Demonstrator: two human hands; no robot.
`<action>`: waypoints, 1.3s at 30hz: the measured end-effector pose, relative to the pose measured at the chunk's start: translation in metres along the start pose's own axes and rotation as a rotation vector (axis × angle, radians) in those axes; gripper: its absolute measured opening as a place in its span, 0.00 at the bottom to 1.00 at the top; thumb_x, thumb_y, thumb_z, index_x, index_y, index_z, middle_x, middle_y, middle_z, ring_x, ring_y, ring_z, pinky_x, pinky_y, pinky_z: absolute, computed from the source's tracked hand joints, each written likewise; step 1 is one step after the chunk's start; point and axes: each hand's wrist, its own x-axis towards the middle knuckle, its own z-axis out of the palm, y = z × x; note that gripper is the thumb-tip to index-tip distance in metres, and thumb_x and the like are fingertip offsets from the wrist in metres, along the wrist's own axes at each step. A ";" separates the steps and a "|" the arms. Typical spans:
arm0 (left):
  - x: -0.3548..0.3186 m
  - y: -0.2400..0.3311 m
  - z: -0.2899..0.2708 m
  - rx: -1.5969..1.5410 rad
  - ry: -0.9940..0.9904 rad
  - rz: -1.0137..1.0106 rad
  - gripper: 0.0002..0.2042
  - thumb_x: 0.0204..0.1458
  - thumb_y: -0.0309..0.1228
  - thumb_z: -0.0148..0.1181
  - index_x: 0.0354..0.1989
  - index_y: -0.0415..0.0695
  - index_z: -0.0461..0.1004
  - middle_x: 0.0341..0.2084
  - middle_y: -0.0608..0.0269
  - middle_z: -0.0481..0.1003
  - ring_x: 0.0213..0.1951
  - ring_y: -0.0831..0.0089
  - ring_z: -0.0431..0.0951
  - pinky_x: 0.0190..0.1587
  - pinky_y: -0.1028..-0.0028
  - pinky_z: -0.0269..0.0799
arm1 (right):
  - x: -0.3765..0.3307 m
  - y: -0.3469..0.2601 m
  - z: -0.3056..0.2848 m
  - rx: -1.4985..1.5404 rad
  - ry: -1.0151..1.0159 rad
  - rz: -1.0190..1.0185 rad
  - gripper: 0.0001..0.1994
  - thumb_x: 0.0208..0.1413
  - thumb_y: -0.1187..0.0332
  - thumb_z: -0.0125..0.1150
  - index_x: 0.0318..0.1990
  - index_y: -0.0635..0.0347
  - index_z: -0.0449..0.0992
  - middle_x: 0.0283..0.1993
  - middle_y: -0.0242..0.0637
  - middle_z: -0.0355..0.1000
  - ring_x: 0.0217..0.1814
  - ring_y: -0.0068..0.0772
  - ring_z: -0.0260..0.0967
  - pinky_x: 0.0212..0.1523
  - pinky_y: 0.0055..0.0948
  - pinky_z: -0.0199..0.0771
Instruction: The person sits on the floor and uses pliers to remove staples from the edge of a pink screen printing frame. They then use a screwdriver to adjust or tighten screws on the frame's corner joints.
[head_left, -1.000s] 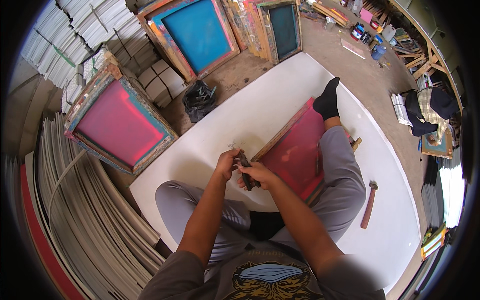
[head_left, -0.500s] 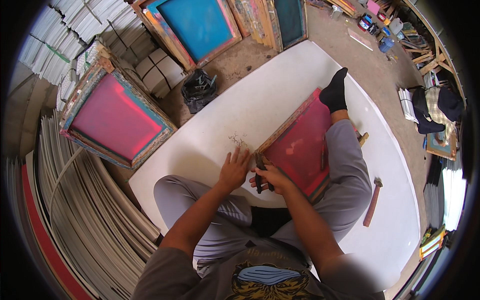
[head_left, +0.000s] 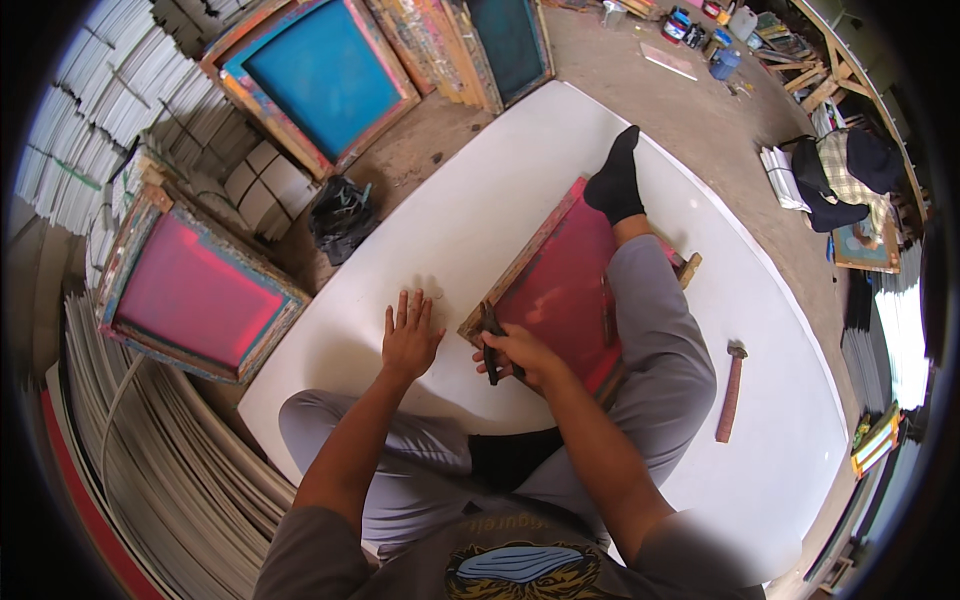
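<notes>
My right hand (head_left: 520, 355) is closed round the handles of black pliers (head_left: 490, 330). Their jaws are at the near left corner of a wooden screen-printing frame (head_left: 522, 262) with red mesh (head_left: 560, 290); I cannot tell whether they grip anything. The frame lies on a white board (head_left: 470, 210), partly under my bent right leg. To its left, my left hand (head_left: 408, 340) rests flat on the board, fingers spread and nothing held. By its fingertips is a small greyish patch (head_left: 426, 283), too blurred to make out.
A hammer (head_left: 732, 390) lies on the board at the right. Beyond the left edge stand a pink-mesh frame (head_left: 205, 290) and a black plastic bag (head_left: 342, 220). A blue-mesh frame (head_left: 325, 85) leans farther back. Stacked sheets (head_left: 180, 430) fill the left side.
The view has shifted, moving the scene leftward. My left hand has moved a little away from the frame's corner toward the small wire bits seen earlier. My right hand keeps hold of the pliers.
</notes>
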 end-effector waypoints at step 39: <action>0.063 0.113 0.020 -0.363 0.201 -0.158 0.20 0.65 0.46 0.56 0.59 0.48 0.76 0.67 0.50 0.68 0.73 0.46 0.59 0.71 0.44 0.55 | 0.048 -0.152 -0.125 -1.366 0.427 0.123 0.18 0.53 0.68 0.56 0.47 0.72 0.81 0.46 0.64 0.80 0.51 0.55 0.81 0.54 0.49 0.78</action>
